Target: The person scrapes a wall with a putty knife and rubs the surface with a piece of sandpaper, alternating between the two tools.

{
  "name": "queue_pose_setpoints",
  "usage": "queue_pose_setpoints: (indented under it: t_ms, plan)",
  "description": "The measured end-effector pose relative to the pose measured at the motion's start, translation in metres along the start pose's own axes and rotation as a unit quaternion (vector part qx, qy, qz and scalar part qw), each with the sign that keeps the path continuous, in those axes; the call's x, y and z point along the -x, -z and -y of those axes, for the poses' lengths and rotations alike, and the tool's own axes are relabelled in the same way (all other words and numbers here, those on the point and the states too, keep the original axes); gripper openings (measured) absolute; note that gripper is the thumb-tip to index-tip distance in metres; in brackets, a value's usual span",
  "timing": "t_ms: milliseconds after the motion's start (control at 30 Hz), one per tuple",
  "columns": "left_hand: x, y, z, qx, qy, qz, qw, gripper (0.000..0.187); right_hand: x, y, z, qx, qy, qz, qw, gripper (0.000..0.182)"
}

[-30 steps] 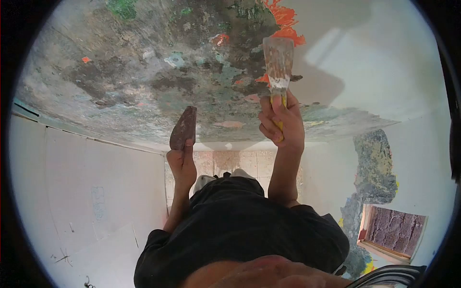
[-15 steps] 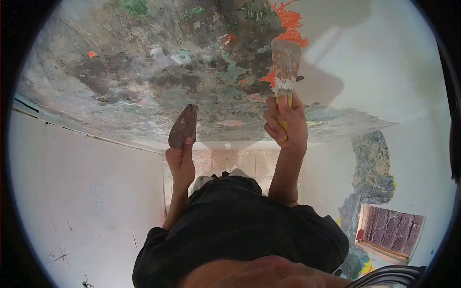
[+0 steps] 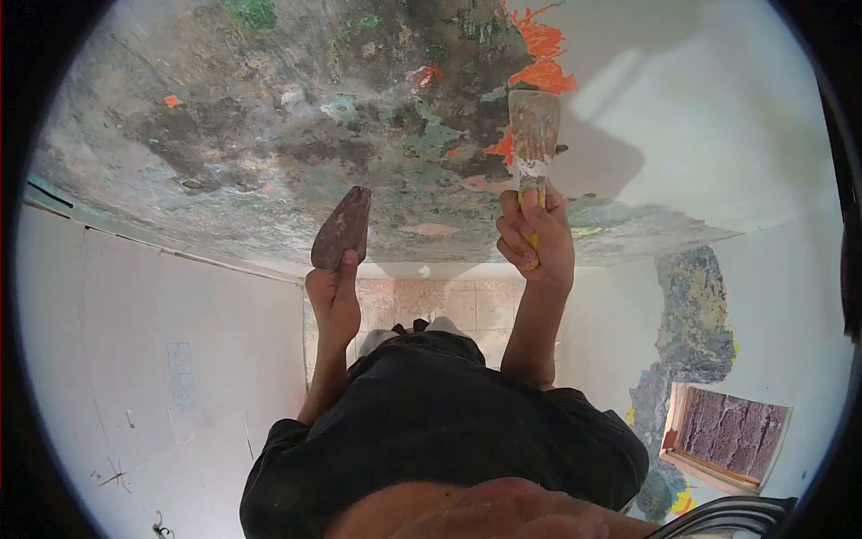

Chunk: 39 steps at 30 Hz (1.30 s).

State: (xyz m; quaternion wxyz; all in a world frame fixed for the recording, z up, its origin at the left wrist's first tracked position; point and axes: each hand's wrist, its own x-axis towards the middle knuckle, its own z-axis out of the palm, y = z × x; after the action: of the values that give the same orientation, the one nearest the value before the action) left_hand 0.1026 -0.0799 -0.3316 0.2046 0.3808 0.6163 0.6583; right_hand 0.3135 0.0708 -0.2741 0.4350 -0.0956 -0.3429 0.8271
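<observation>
My right hand is closed round the yellow handle of a putty knife, its broad, plaster-smeared blade pointing up. The blade overlaps the edge where bare, mottled wall meets white coating. Orange paint shows just beyond the blade's tip. In my left hand is a dark reddish-brown wedge-shaped piece, narrow end up, gripped at its wide lower end with the thumb along it. Its exact kind I cannot tell.
A white side wall with pen marks runs down the left. On the right, a stripped grey patch leads to a framed opening with rough brick behind it. Tiled floor shows near my feet. Dark cables lie at bottom right.
The putty knife and my right hand have shifted slightly down in view, drawing the blade back from the orange paint. My left hand has moved slightly left and up with the wedge-shaped piece.
</observation>
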Motion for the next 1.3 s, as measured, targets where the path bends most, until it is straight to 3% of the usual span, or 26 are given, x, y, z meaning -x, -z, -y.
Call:
queue_pose_setpoints:
  t_ms: [100,200,300,600,733,1000,1100,1200,1300]
  plan:
    - [0.003,0.002,0.001,-0.026,0.012,0.016,0.999,0.024,-0.006,-0.003,0.002,0.019,0.015,0.044,0.999,0.029]
    - [0.006,0.004,0.000,-0.013,0.008,0.016,1.000,0.024,-0.002,-0.001,-0.007,-0.025,0.009,0.017,1.000,0.027]
    - [0.006,0.006,-0.002,-0.008,-0.002,0.001,1.000,0.024,0.000,-0.003,-0.005,0.005,0.005,0.032,0.999,0.015]
    - [0.015,0.017,-0.002,-0.014,0.038,0.007,0.999,0.023,-0.004,0.008,-0.006,0.024,0.016,0.045,0.999,0.018]
    - [0.017,0.021,-0.004,-0.005,0.020,-0.001,1.000,0.023,-0.001,0.007,-0.009,0.037,0.023,0.017,0.999,0.019]
    - [0.020,0.026,-0.008,0.014,0.011,-0.043,0.999,0.023,-0.009,0.008,-0.007,0.032,0.057,0.051,0.997,0.018]
    - [0.026,0.037,-0.004,-0.005,0.017,-0.021,1.000,0.024,-0.005,0.002,-0.008,0.012,0.008,0.042,0.999,0.018]
    - [0.030,0.044,-0.001,-0.012,0.045,0.004,0.999,0.024,-0.014,-0.007,0.003,-0.018,0.025,0.046,0.998,0.022]
    - [0.031,0.040,-0.007,-0.012,0.025,-0.020,0.999,0.024,-0.008,-0.003,-0.002,0.007,0.005,0.038,0.999,0.021]
